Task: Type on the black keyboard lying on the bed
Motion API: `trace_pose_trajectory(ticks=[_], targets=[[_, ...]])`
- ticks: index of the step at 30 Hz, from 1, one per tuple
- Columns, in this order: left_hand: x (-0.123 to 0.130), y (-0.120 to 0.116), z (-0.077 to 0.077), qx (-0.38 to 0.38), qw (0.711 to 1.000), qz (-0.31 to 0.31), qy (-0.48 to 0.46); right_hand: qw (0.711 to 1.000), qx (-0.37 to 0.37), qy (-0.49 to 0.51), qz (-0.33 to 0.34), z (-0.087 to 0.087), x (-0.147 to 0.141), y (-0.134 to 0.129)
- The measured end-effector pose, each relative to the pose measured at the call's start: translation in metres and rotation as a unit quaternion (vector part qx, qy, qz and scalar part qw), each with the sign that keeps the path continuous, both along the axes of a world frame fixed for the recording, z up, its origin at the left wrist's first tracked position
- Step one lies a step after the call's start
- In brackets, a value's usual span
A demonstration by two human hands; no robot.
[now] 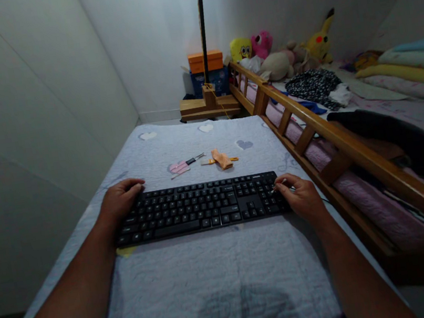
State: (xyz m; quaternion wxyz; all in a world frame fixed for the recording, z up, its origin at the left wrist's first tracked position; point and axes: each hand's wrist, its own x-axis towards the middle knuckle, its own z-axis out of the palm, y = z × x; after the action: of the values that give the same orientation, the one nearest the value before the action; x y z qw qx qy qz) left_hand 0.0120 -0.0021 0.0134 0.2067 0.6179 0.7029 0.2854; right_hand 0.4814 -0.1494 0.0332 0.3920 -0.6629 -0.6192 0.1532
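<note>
A black keyboard (pixel 195 207) lies flat across the cloth-covered table. My left hand (pixel 120 202) grips its far left corner, the thumb along the edge and the fingers reaching behind. Above the number keys at the other end, my right hand (pixel 299 194) pinches a thin white cotton swab (pixel 276 188), its tip down at the keys. Behind the keyboard lie a similar thin stick (pixel 181 174), a dark-handled tool with a metal tip (pixel 195 159), and a yellow-handled brush (pixel 235 159) partly covered by a folded orange cloth (pixel 221 159).
A wooden bed rail (pixel 309 118) runs close along the right side. Beyond it are plush toys (pixel 317 46) and folded bedding (pixel 413 67). At the far end, a wooden stand (pixel 210 107) carries a dark pole, near an orange box (pixel 205 61). A pale wall (pixel 32 127) borders the left.
</note>
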Motion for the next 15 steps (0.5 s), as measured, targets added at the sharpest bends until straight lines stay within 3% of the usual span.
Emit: trace_pose_trajectory(ticks=[15], targets=[[-0.0021,0.0003,-0.0032,0.016,1.0,-0.011,-0.017,1.0,0.015,0.0,-0.002,-0.0002,-0.0014,0.0]])
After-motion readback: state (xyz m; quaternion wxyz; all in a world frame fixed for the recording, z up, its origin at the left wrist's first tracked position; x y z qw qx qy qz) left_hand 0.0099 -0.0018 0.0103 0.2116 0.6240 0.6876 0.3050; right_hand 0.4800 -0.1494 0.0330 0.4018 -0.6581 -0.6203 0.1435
